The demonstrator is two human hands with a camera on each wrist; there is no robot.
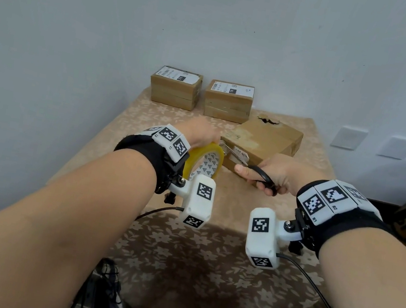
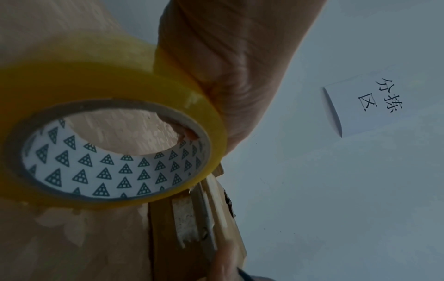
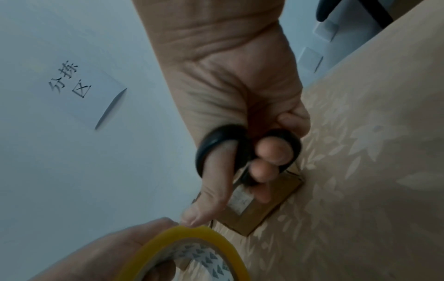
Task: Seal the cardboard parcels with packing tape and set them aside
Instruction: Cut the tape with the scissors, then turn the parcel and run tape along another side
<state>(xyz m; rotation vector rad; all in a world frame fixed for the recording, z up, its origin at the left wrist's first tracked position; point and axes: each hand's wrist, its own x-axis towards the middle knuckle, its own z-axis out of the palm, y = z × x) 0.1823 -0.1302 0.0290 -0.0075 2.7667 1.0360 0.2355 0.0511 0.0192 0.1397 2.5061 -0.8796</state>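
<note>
A flat cardboard parcel (image 1: 266, 140) with a torn hole at its far edge lies mid-table. My left hand (image 1: 200, 134) grips a yellow roll of packing tape (image 1: 205, 162) on edge against the parcel's near left corner; the roll (image 2: 113, 133) fills the left wrist view, its core printed with triangles. My right hand (image 1: 271, 174) holds black-handled scissors (image 1: 262, 178), thumb and fingers through the loops (image 3: 247, 152). The blades (image 1: 234, 155) reach left across the parcel's front face (image 3: 259, 207) toward the roll (image 3: 190, 245).
Two smaller labelled cardboard boxes (image 1: 175, 90) (image 1: 228, 101) stand side by side at the table's far edge against the wall. The table (image 1: 206, 249) has a beige floral cloth. A paper sign (image 2: 367, 102) hangs on the wall. Wall sockets (image 1: 348, 137) are at right.
</note>
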